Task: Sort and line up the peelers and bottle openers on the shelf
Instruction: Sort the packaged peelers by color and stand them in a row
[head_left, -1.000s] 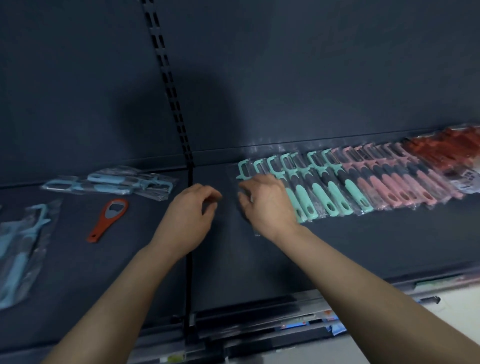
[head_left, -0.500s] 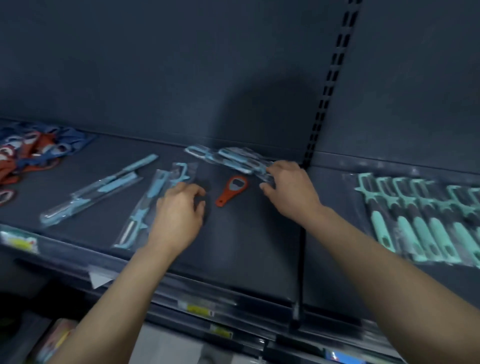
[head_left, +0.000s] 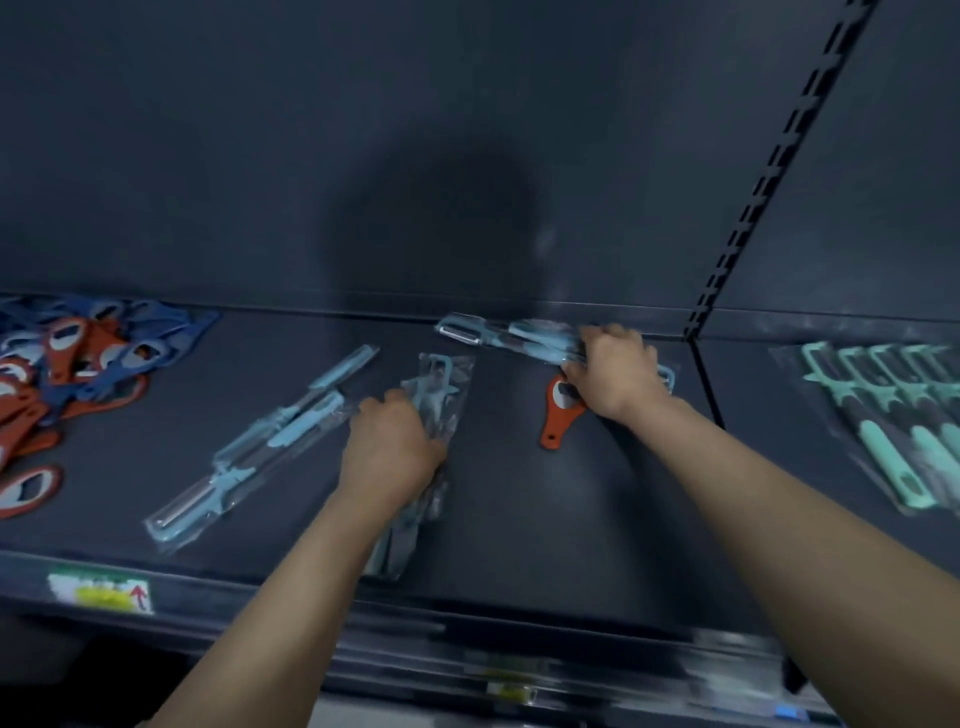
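Observation:
My left hand (head_left: 390, 447) lies over a bundle of light blue peelers in clear bags (head_left: 439, 395) in the middle of the dark shelf (head_left: 519, 519), its fingers curled on the bags. My right hand (head_left: 613, 371) grips a second bundle of light blue bagged peelers (head_left: 511, 338) near the back wall. An orange bottle opener (head_left: 557, 421) lies just under my right hand. More light blue bagged peelers (head_left: 270, 441) lie slanted to the left.
A loose heap of orange and blue bottle openers (head_left: 67, 364) fills the far left. A neat row of mint green peelers (head_left: 893, 415) lies on the right bay, past the slotted upright (head_left: 748, 208). A price label (head_left: 101, 592) sits on the shelf's front edge.
The view swung left from the mint and pink rows to the middle bay. My left hand came down onto the bagged blue peelers; my right hand took hold of the bundle at the back.

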